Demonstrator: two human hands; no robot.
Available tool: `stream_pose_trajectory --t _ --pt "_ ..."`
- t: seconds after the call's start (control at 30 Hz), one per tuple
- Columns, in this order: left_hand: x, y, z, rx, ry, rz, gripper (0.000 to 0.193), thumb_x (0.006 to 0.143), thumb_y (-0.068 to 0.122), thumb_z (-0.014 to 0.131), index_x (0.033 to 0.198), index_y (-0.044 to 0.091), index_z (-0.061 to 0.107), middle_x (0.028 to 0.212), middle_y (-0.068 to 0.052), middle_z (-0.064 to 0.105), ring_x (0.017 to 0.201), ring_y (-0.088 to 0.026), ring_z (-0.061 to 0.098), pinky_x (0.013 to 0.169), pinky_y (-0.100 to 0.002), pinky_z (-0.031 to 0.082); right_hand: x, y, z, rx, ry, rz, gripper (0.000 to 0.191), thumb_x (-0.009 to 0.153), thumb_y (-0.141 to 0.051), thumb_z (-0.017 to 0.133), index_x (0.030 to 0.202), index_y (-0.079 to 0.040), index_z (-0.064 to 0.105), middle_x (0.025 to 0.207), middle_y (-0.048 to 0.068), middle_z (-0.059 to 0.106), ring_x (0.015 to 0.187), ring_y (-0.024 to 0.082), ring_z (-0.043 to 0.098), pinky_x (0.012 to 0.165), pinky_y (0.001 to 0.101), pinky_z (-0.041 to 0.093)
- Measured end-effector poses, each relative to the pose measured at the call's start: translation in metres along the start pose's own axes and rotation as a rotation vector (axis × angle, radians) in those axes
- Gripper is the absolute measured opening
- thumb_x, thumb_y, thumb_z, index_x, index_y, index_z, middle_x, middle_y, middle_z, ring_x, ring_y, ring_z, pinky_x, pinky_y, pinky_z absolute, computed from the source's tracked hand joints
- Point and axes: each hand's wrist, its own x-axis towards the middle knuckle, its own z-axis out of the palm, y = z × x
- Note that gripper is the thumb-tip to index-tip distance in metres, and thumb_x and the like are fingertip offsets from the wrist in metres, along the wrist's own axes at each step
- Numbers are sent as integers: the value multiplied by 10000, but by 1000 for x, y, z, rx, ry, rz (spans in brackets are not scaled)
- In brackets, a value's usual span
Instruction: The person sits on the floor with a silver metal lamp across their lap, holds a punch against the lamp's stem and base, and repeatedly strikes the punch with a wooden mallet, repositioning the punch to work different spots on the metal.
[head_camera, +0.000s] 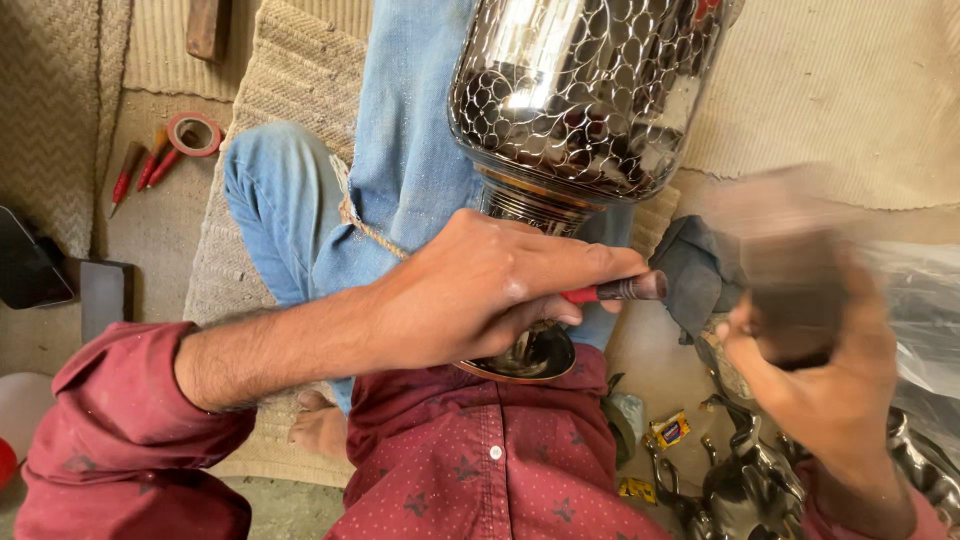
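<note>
One engraved metal vase lies across the lap, and one red-handled punch sits in one left hand; one right hand grips one blurred mallet. Three red-handled tools lie beside one roll of red tape. One dark cloth, two yellow sweet wrappers, one bare foot

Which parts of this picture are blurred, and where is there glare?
Head view: the right hand and the dark block it holds are motion-blurred; the left hand with its red-handled tool is sharp; bright glare sits on the patterned metal vessel.
</note>
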Motion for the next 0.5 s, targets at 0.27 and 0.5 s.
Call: stream_pose_trajectory --t 0.27,0.5 --pt "7 -3 -3 -82 -158 -27 655 827 -45 640 1450 139 556 1299 14 735 946 -151 793 694 -297 626 -42 22 4 109 146 2 396 899 149 795 1153 33 516 932 118 611 799 180 613 767 292 524" --pt "19 -12 -6 -70 -247 162 728 772 -25 706 1468 121 550 1333 -59 712 1080 -259 756 766 -343 618 -54 37 21 -330 179 -299 761 808 54 864 1417 47 408 1004 190 649 798 266 659 713 343 521"
